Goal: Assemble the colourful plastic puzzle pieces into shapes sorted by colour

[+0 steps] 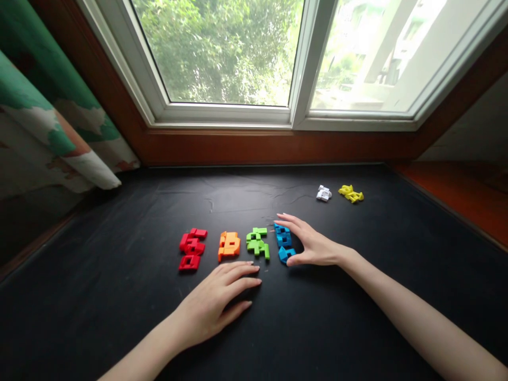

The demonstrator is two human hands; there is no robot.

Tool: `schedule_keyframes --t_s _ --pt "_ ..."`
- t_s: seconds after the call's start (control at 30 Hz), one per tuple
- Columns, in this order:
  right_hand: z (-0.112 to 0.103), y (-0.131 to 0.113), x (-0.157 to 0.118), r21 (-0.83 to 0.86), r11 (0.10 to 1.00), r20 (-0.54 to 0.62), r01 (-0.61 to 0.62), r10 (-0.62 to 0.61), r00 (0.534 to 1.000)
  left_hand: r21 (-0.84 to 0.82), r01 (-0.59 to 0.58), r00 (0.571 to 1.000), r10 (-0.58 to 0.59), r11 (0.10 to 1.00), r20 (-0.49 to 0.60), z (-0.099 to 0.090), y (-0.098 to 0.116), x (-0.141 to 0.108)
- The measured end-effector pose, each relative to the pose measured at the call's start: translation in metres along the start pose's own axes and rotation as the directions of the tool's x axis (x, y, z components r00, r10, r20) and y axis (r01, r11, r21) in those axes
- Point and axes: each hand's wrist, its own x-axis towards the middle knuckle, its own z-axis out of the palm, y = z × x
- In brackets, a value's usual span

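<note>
My right hand curves around a blue plastic block toy, its thumb at the near end and its fingertips at the far end; the fingers partly cover it. Palm down on the black surface, my left hand is open and empty, fingers stretched to the right. Just beyond its fingertips lies a green block toy. To the left of that are an orange one and a red one. Together the four colours form a row, each with square holes and jutting parts.
A white toy piece and a yellow one lie farther back on the right of the black tabletop. A window with a wooden ledge closes off the back. A patterned curtain hangs at the left.
</note>
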Motion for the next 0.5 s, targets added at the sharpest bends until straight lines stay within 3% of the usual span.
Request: schedule_keyframes --t_s 0.5 --pt "0.0013 0.0024 0.0035 -0.063 0.996 0.017 0.064 -0.063 0.998 -0.012 -0.003 1.000 0.002 1.000 -0.014 -0.0016 0.0017 0.0010"
